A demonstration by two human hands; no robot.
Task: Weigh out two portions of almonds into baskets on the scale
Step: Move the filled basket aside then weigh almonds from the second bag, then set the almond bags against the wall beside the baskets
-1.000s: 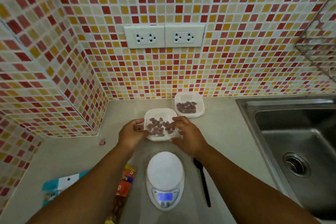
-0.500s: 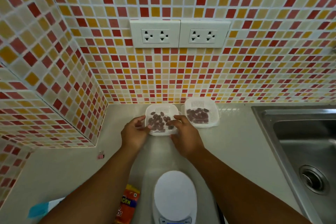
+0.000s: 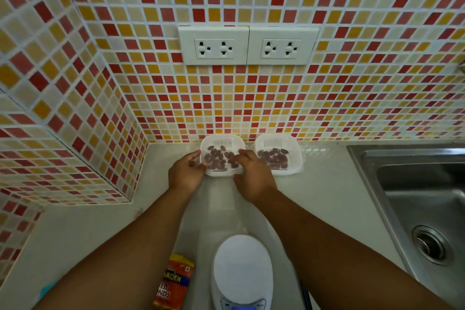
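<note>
Two white plastic baskets with almonds stand side by side on the counter against the tiled wall. My left hand [image 3: 186, 173] holds the left edge of the left basket [image 3: 222, 142]. My right hand [image 3: 251, 176] holds its right edge, fingers curled over the rim. The right basket [image 3: 293, 143] stands free beside my right hand. The white oval scale [image 3: 242, 267] sits near me between my forearms with nothing on its plate. An orange almond packet [image 3: 175, 282] lies left of the scale.
A steel sink [image 3: 422, 199] takes up the right side. The tiled wall juts forward at the left, forming a corner. Two wall sockets [image 3: 247, 45] sit above the baskets. A dark utensil [image 3: 305, 294] peeks out at the bottom, right of the scale.
Both hands have carried the left basket away from the scale and back to the wall, beside the other basket. The camera has leaned forward.
</note>
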